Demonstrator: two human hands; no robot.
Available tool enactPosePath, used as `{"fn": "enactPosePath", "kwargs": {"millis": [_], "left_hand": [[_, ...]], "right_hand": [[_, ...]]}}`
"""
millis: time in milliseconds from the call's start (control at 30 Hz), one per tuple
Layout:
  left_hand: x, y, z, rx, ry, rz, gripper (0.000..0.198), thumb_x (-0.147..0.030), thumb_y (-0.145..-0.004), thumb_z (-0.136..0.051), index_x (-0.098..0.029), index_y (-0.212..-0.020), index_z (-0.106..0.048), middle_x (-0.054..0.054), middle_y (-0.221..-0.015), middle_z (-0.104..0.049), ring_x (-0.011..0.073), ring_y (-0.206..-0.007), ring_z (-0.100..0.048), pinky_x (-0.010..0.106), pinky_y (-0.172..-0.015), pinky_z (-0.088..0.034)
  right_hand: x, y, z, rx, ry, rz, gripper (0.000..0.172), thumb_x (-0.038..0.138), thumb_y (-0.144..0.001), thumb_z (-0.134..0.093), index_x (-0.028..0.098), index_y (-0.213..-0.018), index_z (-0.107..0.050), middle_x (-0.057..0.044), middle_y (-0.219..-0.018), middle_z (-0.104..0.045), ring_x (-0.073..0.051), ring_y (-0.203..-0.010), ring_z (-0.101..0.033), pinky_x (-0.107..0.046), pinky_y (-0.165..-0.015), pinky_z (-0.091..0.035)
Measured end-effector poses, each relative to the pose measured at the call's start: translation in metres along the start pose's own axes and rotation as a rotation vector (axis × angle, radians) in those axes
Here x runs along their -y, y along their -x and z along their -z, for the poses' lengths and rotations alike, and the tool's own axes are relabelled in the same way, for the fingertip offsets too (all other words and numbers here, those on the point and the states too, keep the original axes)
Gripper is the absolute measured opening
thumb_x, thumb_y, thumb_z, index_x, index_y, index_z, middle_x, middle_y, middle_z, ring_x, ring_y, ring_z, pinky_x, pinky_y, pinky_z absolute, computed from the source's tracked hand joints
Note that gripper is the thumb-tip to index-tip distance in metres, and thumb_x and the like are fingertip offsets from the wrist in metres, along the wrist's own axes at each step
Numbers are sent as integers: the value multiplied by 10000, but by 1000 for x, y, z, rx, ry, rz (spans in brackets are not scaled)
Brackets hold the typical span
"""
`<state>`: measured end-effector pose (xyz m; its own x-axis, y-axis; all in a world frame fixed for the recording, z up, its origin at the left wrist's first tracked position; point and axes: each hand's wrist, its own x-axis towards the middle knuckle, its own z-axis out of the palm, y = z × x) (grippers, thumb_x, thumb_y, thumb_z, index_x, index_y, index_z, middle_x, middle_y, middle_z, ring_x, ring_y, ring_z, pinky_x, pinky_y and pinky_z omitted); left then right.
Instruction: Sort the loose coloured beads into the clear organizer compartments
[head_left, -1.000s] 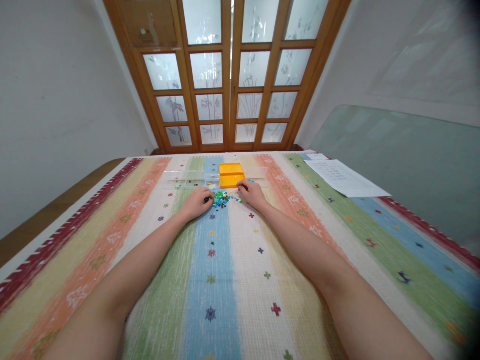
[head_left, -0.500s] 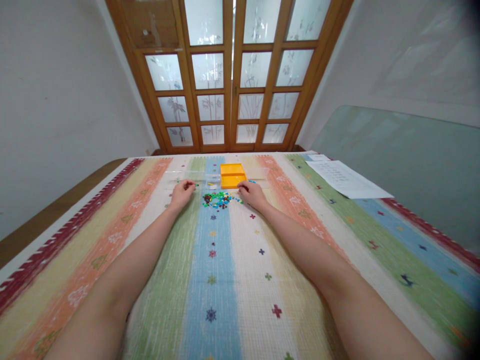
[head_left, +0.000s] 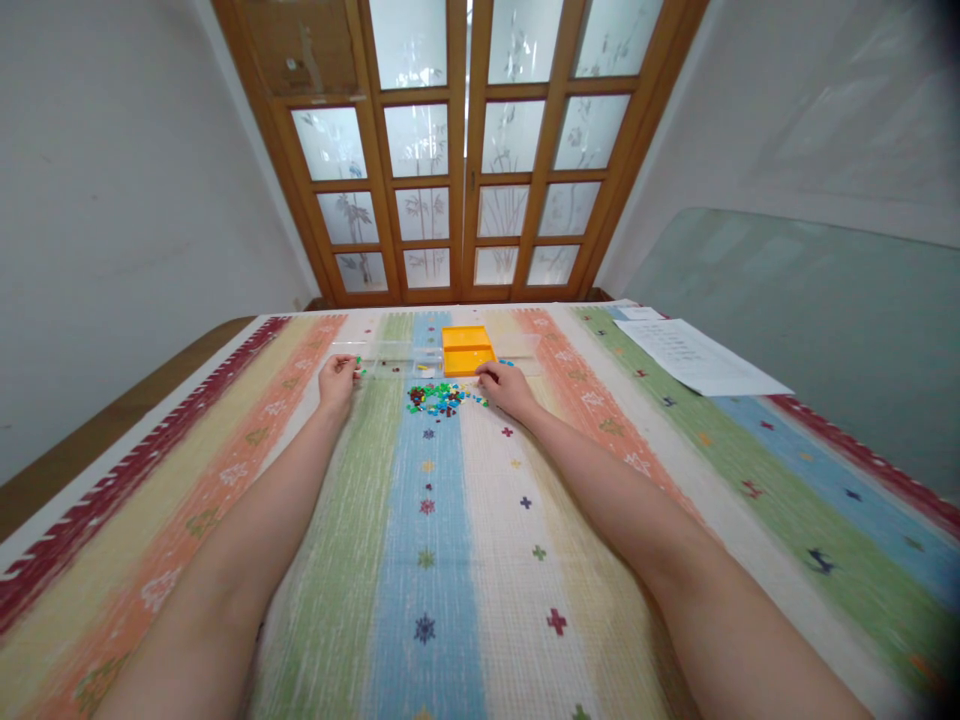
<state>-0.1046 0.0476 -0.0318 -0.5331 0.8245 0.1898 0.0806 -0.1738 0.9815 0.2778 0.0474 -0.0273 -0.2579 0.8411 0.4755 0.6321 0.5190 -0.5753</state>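
My left hand is at the left end of a clear plastic tray, its fingers pinched. Small green pieces show at the fingertips; one seems to be in the pinch. A pile of tiny green, blue, brown and yellow pieces lies on the cloth between my hands. My right hand rests at the pile's right side, thumb and fingers closed together by the near right corner of a yellow two-part box. Whatever those fingers hold is too small to make out.
Inside the clear tray are a few brown pieces and a yellow one. Blue pieces lie just beyond my right hand. Printed paper is on the striped tablecloth at right. Wood-framed glass doors stand behind.
My left hand has moved left from beside the pile to the tray's left end, uncovering brown pieces in the tray. The right hand has stayed in place.
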Motion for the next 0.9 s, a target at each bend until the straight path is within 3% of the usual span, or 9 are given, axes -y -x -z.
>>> {"fn": "enactPosePath", "kwargs": {"millis": [167, 400, 633, 767, 900], "left_hand": [[2, -3, 2, -47, 74, 31, 272, -322, -720, -692, -178, -942, -630, 18, -845, -698, 77, -554, -567, 170, -509, -424], [-1, 0, 0, -21, 117, 24, 391, -316, -681, -730, -168, -1041, -689, 53, -957, -740, 78, -559, -598, 182, -508, -452], [2, 2, -2, 9, 3, -47, 462, -340, -774, -671, -168, -1202, -690, 72, -1033, -750, 89, -578, -611, 206, -539, -473], [0, 10, -7, 114, -222, -184, 367, -331, -840, -623, -180, -1159, -723, 72, -1018, -763, 141, -652, -641, 267, -644, -507], [-10, 27, -14, 374, -563, -439, 243, -313, -885, -607, -205, -1029, -770, 59, -951, -760, 201, -787, -653, 324, -777, -502]], "right_hand": [[1, 0, 1, 13, 6, -4, 233, 141, -897, -565, 226, -986, -763, -32, -968, -785, -220, -910, -692, -313, -849, -497], [2, -1, 2, 29, 18, -6, 240, 135, -897, -560, 220, -991, -764, -36, -978, -787, -220, -919, -694, -307, -843, -492], [1, 0, 1, 21, 12, -1, 237, 142, -899, -560, 226, -993, -762, -30, -974, -786, -213, -913, -693, -305, -850, -491], [-1, -1, -1, 12, 17, 6, 235, 142, -893, -568, 228, -991, -764, -30, -979, -787, -217, -916, -695, -311, -856, -495], [-1, -1, 0, 9, 18, 17, 229, 143, -891, -574, 226, -988, -764, -32, -967, -786, -223, -911, -698, -319, -852, -496]]}}
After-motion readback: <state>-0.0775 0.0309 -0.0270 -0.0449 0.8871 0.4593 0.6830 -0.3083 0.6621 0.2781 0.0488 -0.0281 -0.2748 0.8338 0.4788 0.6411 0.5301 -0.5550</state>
